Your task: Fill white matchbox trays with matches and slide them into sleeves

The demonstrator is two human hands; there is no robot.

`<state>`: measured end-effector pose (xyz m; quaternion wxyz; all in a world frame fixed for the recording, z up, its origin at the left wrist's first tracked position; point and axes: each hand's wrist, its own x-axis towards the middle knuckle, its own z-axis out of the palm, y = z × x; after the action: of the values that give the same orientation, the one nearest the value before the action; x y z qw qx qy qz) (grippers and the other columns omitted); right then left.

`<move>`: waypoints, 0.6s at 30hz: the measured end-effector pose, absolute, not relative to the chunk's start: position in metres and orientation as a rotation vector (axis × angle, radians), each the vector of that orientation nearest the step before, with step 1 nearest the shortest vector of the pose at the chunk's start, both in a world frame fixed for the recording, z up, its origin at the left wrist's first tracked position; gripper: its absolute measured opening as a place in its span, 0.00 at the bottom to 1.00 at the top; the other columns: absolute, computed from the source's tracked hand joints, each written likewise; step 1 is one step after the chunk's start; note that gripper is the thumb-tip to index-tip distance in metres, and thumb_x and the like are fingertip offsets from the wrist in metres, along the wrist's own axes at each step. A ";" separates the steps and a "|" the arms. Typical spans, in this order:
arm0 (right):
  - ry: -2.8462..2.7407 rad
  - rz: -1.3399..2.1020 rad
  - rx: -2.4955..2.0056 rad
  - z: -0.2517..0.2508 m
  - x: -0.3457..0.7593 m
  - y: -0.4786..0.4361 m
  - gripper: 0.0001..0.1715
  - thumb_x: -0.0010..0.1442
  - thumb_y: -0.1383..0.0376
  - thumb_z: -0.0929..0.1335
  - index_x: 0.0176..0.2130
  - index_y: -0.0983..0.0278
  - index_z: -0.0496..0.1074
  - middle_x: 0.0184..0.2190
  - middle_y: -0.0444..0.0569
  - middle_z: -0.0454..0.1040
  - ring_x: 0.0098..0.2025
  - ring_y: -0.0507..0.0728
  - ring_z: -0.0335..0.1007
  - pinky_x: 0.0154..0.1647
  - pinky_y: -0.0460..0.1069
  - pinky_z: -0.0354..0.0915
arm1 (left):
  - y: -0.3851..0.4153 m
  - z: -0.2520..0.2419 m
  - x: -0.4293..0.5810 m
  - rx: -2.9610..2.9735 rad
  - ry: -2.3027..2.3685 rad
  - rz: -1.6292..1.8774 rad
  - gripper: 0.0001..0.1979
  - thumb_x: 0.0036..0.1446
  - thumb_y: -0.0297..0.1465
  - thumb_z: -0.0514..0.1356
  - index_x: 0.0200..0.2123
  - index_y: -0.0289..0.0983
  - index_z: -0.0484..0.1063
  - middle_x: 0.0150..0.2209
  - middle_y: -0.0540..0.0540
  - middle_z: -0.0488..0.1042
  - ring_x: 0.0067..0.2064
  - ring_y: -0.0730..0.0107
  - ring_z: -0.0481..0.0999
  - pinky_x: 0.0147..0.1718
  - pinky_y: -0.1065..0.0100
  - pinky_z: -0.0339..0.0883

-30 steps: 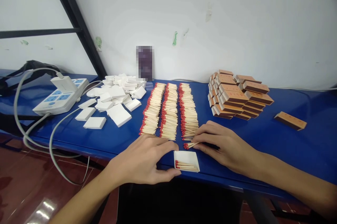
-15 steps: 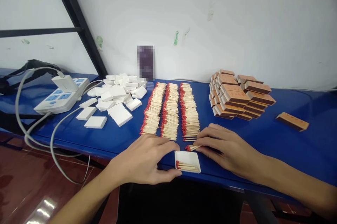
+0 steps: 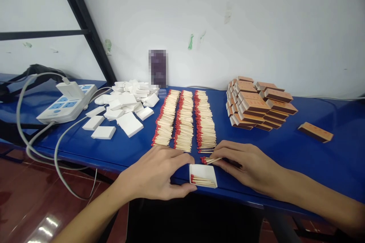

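Note:
My left hand (image 3: 159, 172) grips a white matchbox tray (image 3: 203, 170) at its left end, thumb at the near corner and index finger at the far corner. Several red-headed matches (image 3: 203, 180) lie along the near side inside that tray. Just beyond its far right corner, my right hand (image 3: 242, 159) pinches a small bunch of matches (image 3: 210, 160) whose heads point left. Three long rows of matches stretch away behind the hands: a left row (image 3: 167, 117), a middle row (image 3: 184, 121) and a right row (image 3: 205, 121).
On the left of the blue table (image 3: 159, 159) lies a heap of white trays (image 3: 125, 102), beside a power strip (image 3: 67, 106) with cables. A stack of brown matchbox sleeves (image 3: 255, 104) stands at right, with one sleeve (image 3: 316, 132) apart. A blurred-out dark rectangle (image 3: 158, 68) leans on the wall.
My right hand has shifted slightly, and its fingers have changed position around the bunch, which shows more of its length. My left hand and the tray have stayed in place.

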<state>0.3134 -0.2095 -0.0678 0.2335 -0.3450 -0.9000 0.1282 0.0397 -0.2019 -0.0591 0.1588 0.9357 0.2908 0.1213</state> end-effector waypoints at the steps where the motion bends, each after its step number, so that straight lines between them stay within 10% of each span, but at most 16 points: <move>1: -2.459 0.364 -0.958 -0.067 0.313 -0.209 0.10 0.70 0.67 0.63 0.42 0.63 0.75 0.36 0.48 0.77 0.34 0.53 0.75 0.34 0.46 0.70 | -0.202 -0.059 0.040 2.674 0.829 0.348 0.17 0.60 0.41 0.64 0.48 0.40 0.71 0.39 0.48 0.79 0.38 0.60 0.79 0.38 0.63 0.66; 18: -2.437 0.439 -0.994 -0.058 0.308 -0.209 0.11 0.65 0.70 0.65 0.38 0.62 0.78 0.33 0.48 0.78 0.30 0.51 0.74 0.26 0.44 0.66 | -0.201 -0.059 0.041 2.688 0.819 0.369 0.15 0.60 0.41 0.64 0.46 0.39 0.72 0.37 0.49 0.79 0.36 0.62 0.79 0.35 0.65 0.65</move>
<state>0.3084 -0.2086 -0.0582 0.2346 -0.3621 -0.8878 0.1600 0.0406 -0.2015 -0.0586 0.1534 0.9372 0.2855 0.1287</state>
